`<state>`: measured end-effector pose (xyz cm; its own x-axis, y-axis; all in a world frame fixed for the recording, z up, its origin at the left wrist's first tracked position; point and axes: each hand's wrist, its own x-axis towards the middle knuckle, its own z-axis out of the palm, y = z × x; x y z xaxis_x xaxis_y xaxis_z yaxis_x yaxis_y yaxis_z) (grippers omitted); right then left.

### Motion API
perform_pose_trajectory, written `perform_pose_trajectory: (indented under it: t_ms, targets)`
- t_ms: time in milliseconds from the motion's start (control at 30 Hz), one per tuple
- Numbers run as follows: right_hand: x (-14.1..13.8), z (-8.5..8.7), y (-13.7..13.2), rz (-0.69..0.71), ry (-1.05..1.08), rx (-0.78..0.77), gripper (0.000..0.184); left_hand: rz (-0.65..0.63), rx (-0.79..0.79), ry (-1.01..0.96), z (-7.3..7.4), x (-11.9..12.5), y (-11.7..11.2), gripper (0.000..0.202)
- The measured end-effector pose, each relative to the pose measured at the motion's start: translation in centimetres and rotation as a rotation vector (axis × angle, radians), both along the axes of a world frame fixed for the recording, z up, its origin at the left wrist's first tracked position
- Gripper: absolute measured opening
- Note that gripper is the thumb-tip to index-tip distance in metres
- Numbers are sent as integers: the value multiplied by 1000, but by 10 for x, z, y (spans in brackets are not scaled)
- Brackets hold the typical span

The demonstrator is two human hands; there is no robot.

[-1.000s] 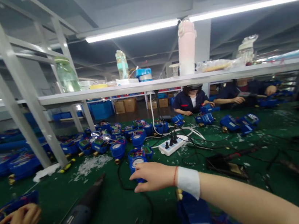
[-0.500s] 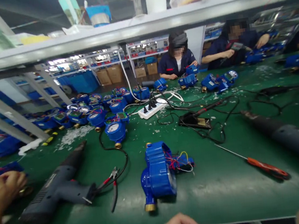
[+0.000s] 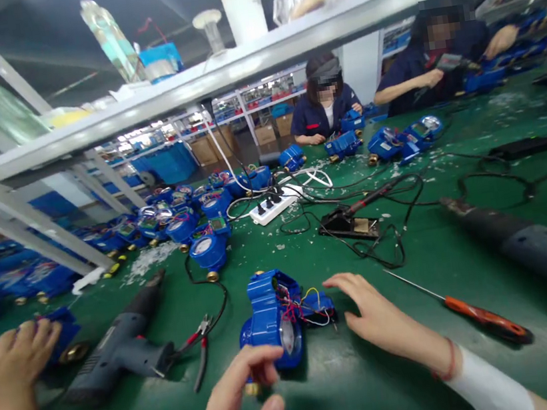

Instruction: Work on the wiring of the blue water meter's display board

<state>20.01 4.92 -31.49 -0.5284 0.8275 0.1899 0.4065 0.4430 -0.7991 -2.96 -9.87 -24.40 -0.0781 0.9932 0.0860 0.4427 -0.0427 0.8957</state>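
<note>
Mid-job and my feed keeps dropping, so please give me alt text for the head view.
A person's left hand and right hand are open on either side of a blue water meter with coloured wires, on a green work mat. Pliers and an orange-handled screwdriver lie nearby; a co-worker sits beyond more meters.

**Q:** Item one, right hand (image 3: 383, 315)?
**A:** Open, palm down, fingers spread and lightly curled, thumb set apart, nothing held.
**Q:** Right wrist (image 3: 437, 357)?
**A:** Thin red string (image 3: 448, 360) around it; white bandage (image 3: 483, 387) snug just behind, on the forearm side.
**Q:** Item two, left hand (image 3: 236, 398)?
**A:** Half open, raised, fingers curved and parted, nothing held, lower part cut off by the frame.
</note>
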Motion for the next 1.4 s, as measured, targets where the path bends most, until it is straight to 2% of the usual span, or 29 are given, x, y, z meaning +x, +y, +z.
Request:
perform_pose_trajectory:
  t_ms: [33, 100, 167, 233, 433, 533, 700, 800, 833, 933, 1067, 1200, 1400]
  targets:
    - [-4, -11, 0, 18, 9, -37, 54, 38, 17, 102, 4, 6, 8, 26]
    - [-12, -22, 0, 32, 36, -109, 41, 50, 37, 280, 8, 16, 27, 24]
    - [-17, -23, 5, 33, 85, -174, 21, 45, 73, 422, 11, 25, 46, 27]
    - [-19, -19, 12, 42, 152, -248, 10, -2, 87, 548, 13, 32, 62, 35]
    - [-16, -2, 32, 56, 340, -498, 34, -206, 19, 796, 19, 47, 93, 80]
    - [-17, 6, 35, 60, 411, -591, 39, -206, 12, 816, 16, 44, 103, 75]
    - [-19, 7, 39, 42, 513, -731, 46, -178, 23, 816, 15, 31, 110, 20]
    - [-22, 6, 38, 33, 582, -822, 49, -181, 29, 792, 17, 27, 108, 6]
    - [-23, 5, 38, 34, 610, -853, 49, -190, 28, 781, 17, 27, 107, 5]
    - [-28, 5, 36, 53, 684, -939, 49, -215, 26, 751, 15, 30, 106, 18]
    - [-30, 2, 36, 44, 776, -1020, 50, -185, 36, 728, 9, 36, 108, 12]
    - [-24, -4, 30, 64, 868, -1070, 57, -77, 46, 689, 2, 39, 113, 16]
    - [-25, -14, 11, 59, 947, -1007, 57, 146, 31, 552, -7, 39, 117, 14]
